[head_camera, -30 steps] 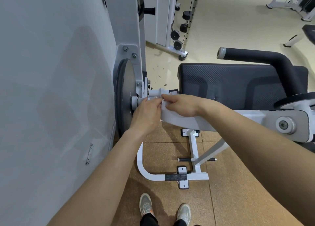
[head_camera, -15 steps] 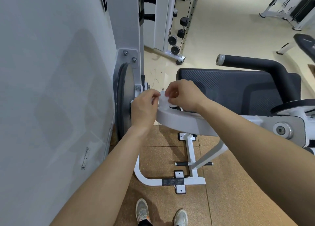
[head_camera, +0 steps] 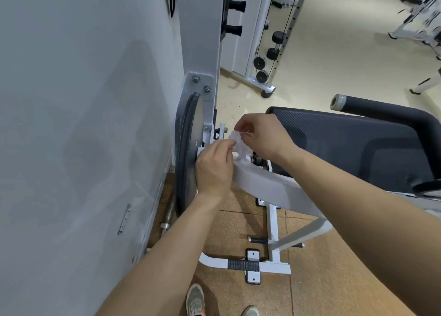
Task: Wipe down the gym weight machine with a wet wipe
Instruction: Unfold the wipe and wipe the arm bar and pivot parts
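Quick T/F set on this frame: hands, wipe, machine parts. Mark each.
1. The left hand and the right hand both pinch the wipe. True.
2. The wipe is spread out flat. False: it is bunched up between the hands, above the white arm.
3. The grey disc sits left of both hands. True.
4. The left hand hangs idle at the person's side. False: it pinches the wipe.
5. The black pad lies right of the hands. True.
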